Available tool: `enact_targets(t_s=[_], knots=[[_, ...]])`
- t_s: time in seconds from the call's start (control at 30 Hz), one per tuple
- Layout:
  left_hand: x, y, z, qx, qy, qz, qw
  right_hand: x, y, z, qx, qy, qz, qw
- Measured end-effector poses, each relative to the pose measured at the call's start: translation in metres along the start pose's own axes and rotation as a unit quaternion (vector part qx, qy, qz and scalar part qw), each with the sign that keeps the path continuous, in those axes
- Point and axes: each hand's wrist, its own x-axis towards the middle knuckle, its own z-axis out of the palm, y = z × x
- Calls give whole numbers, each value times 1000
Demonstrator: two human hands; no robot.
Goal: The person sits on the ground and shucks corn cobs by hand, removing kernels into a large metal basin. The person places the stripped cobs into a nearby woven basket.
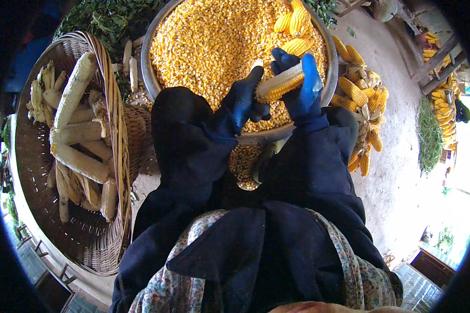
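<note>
A partly shelled corn cob (280, 84) is held between my two gloved hands, over a wide metal basin (146, 58) of loose corn kernels (203, 43). Pale bare cob shows along its upper side, while yellow kernels remain along the lower side. My left hand (243, 94), in a dark blue glove with a whitish thumb tip, grips the near left end. Around the other end closes my right hand (306, 88), in a blue glove. Several whole corn ears (299, 23) lie on the kernels just beyond my right hand.
To the left, a wicker basket (119, 156) holds stripped cobs (76, 90) and dry husks. Bundled corn ears (354, 92) lie on the floor at the right. Green leafy plants (105, 19) sit behind the basket. Kernels (244, 164) also show below the basin, between my knees.
</note>
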Motion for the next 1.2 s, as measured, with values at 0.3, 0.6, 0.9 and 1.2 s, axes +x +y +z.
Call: enact_targets(t_s=[0.3,0.6,0.9,1.2], knots=[[-5,8,11,-134,-58,58,988,9,0,-14,111,47,32,992],[-18,6,16,29,-57,73,995,10,3,-22,61,18,31,998],[-5,-5,16,69,-155,137,976,-1,-14,-20,33,-34,-29,998],[10,-12,-7,-64,-26,113,991,8,3,-8,14,-5,69,997]])
